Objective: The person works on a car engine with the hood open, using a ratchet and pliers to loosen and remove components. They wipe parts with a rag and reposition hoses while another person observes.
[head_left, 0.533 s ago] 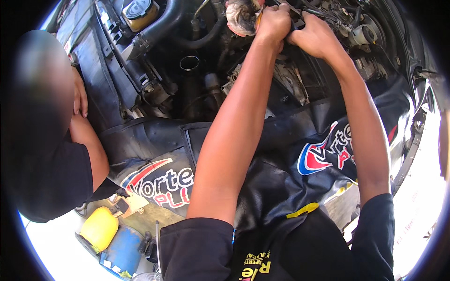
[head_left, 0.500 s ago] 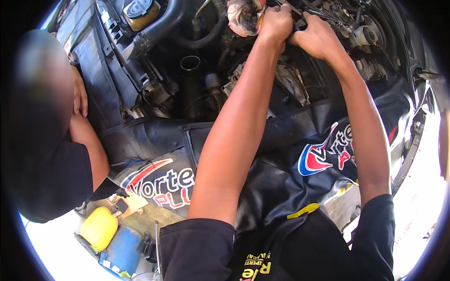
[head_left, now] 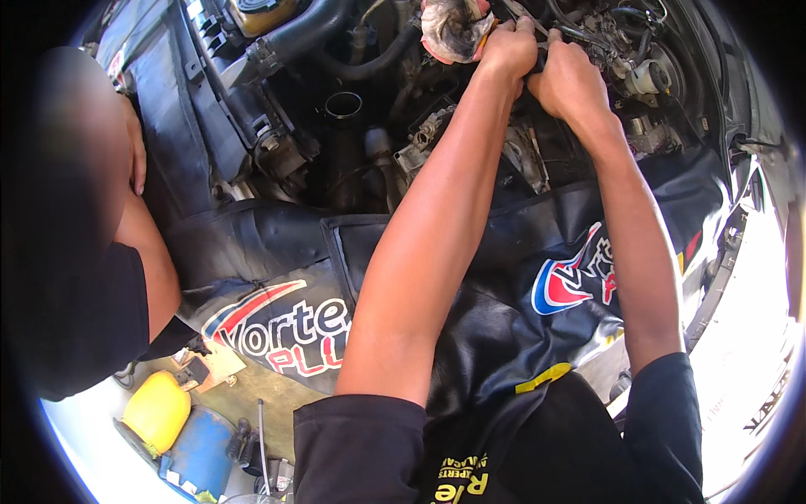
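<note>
Deep in the engine bay, my left hand (head_left: 510,50) is closed, its fingers around something I cannot make out. Just to its right, my right hand (head_left: 573,82) is curled, thumb side toward the left hand. Its fingers close on something mostly hidden, and a dark piece shows between the two hands. A stained, crumpled rag (head_left: 453,32) with reddish edges sits against the left side of my left hand. Hoses and metal engine parts surround both hands, and the far fingertips are partly hidden.
A black fender cover (head_left: 495,328) drapes the car's front edge under my forearms. An open round pipe mouth (head_left: 342,105) and a thick black hose (head_left: 311,29) lie left. Another person's arm (head_left: 147,260) rests at the left edge. Yellow (head_left: 157,412) and blue (head_left: 199,449) containers stand below.
The view has shifted slightly, so the engine bay sits a little differently. My right hand has turned a little, its index finger now pointing farther up. Both hands stay close together.
</note>
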{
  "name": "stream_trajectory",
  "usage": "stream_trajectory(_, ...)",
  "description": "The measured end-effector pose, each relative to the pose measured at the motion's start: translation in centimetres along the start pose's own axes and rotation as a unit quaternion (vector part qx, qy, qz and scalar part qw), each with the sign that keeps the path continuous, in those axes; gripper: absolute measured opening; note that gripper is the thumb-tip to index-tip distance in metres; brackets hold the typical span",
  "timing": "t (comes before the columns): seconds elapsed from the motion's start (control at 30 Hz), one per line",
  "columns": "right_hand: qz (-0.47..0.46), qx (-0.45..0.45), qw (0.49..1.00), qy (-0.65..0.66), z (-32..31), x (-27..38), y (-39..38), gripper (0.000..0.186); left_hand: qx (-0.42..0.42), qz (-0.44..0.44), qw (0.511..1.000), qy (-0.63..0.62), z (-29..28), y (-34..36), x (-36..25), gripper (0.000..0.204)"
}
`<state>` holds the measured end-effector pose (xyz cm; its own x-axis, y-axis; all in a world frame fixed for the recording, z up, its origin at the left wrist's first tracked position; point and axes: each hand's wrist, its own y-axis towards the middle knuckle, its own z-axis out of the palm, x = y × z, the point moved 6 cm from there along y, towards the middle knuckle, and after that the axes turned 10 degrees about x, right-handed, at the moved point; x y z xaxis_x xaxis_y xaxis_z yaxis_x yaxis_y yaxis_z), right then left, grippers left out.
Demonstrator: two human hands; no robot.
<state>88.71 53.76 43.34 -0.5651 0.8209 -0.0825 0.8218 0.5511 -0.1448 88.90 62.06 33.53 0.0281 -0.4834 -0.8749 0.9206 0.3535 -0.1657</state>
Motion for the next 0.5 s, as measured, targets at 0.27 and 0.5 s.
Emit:
stream_trajectory(0.27,0.028,0.114,0.993,-0.02,-1.5,1.8,-0.2,0.047,0.003,0.001,0.997,-0.083,-0.1,1.0,0.4,0.042)
stream_trajectory(0.5,0.061,0.052,0.997,0.012,-0.8,0.5,-0.1,0.045,0.018,0.025,0.993,-0.111,0.5,1.6,0.5,0.039)
